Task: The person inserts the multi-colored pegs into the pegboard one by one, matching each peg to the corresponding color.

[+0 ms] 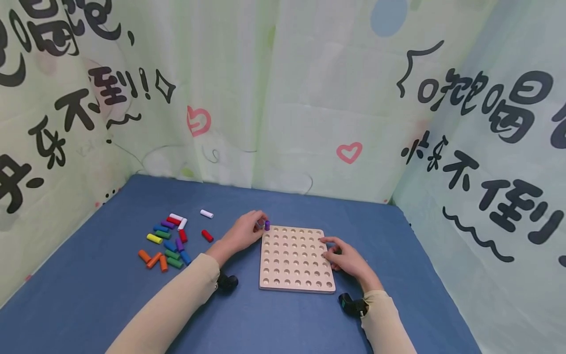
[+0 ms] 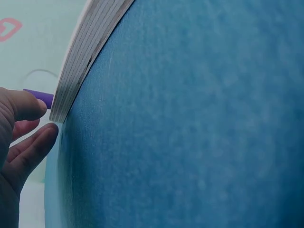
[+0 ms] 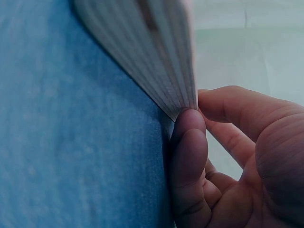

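One purple peg stands pinched in the left hand at a corner of the board (the right hand grips its edge), and we read 不到 on the curtain.

head view above board, wrist views beside

Your left hand pinches a small purple peg, a short, plain cylinder standing upright at the far left corner of the board. That board is pale wood, square, drilled with rows of round holes, and lies flat; your right hand grips its right edge.
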`<state>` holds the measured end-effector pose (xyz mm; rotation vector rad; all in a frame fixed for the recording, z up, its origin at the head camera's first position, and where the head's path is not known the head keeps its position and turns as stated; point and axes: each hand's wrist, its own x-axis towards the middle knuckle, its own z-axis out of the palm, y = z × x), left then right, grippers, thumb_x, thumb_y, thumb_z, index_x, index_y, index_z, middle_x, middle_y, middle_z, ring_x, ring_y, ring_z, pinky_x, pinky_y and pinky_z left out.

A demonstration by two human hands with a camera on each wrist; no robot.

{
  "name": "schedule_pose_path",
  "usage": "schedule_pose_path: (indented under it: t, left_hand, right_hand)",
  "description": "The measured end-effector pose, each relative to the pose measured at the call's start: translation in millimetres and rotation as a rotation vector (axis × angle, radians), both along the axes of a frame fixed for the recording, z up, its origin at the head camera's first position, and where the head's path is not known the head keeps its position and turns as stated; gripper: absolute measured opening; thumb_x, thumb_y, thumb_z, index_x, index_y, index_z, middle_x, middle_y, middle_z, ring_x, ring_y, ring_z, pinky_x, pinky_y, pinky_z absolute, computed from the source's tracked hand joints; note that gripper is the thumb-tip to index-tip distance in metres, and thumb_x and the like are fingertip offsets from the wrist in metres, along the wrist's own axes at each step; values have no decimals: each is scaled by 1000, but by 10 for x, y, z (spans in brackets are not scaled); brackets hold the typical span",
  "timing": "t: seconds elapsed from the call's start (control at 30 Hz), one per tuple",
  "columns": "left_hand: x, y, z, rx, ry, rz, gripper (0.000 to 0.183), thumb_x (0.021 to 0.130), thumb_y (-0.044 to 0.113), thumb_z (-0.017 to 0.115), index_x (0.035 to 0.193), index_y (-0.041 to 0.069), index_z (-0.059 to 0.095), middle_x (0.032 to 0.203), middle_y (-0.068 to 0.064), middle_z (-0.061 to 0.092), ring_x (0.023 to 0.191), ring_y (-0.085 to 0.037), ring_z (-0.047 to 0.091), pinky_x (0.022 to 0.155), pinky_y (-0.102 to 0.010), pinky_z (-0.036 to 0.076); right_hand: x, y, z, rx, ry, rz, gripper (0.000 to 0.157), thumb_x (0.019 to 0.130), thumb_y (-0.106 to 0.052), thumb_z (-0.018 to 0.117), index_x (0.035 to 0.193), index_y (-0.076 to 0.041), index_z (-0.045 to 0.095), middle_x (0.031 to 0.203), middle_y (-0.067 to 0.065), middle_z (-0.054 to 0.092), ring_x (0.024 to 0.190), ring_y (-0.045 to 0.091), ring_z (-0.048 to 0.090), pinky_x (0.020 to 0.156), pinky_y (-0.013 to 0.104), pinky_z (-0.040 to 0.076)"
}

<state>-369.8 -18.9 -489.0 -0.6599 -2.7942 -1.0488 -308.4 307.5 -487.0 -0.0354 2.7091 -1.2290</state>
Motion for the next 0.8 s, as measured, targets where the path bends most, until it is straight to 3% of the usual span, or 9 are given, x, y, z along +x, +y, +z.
schedule_pose_path:
  t: [0.5, 0.8]
  left_hand:
    - [80, -189, 3, -11, -10, 3, 32, 95, 5, 71, 125, 11, 65, 109, -3, 64, 95, -17, 65, 86, -36, 58]
    - [165, -366, 33, -2, 19, -27, 25, 93, 6, 74, 117, 7, 67, 110, -7, 65, 91, -18, 66, 85, -39, 59]
  right_hand:
    - [-3, 4, -8, -6, -1, -5, 44, 99, -16, 67, 143, -16, 59, 98, 8, 59, 70, 18, 58, 64, 29, 49]
    - [1, 11, 1, -2, -3, -3, 44, 100, -16, 67, 143, -16, 58, 98, 8, 58, 71, 17, 58, 65, 29, 49]
